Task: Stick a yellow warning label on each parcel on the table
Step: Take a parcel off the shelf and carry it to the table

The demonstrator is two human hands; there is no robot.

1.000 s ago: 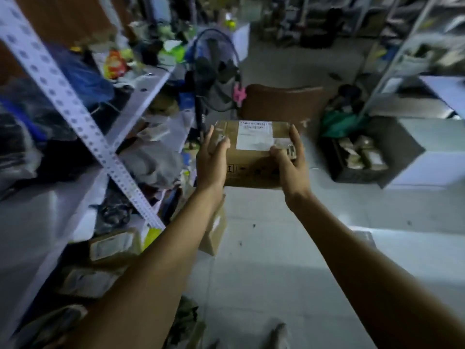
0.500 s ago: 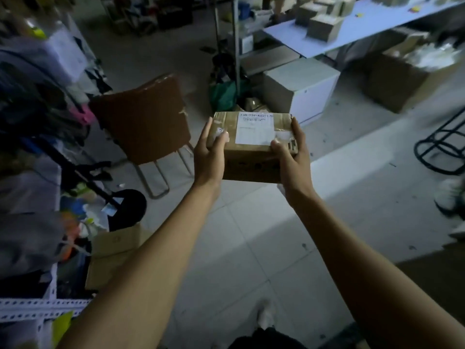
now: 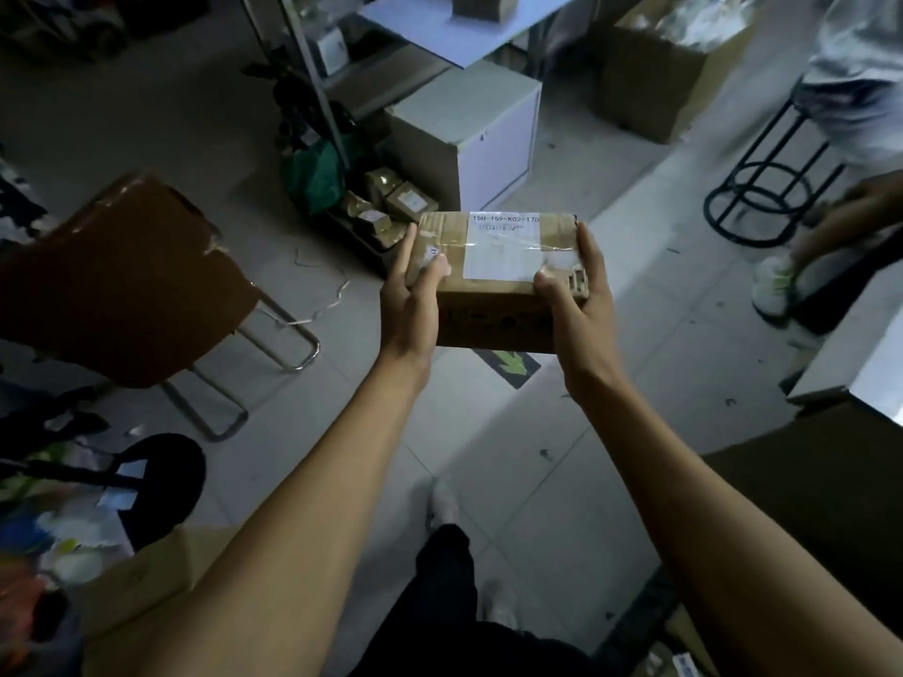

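Holding a cardboard parcel point(image 3: 493, 280) mid-frame, up in the air over the floor point(image 3: 513, 456). My left hand point(image 3: 410, 305) grips its left end, thumb on top; my right hand point(image 3: 576, 305) grips the right end, thumb on the top near edge. White shipping label point(image 3: 503, 246) on the parcel's top, under clear tape. Brown chair point(image 3: 122, 280) at left of frame. White cabinet point(image 3: 469, 134) above centre, small parcels point(image 3: 391, 207) piled on the floor beside it. Tabletop point(image 3: 454, 26) at top centre. Black stool point(image 3: 762, 197) upper right, another person's leg point(image 3: 830, 227) next to it.
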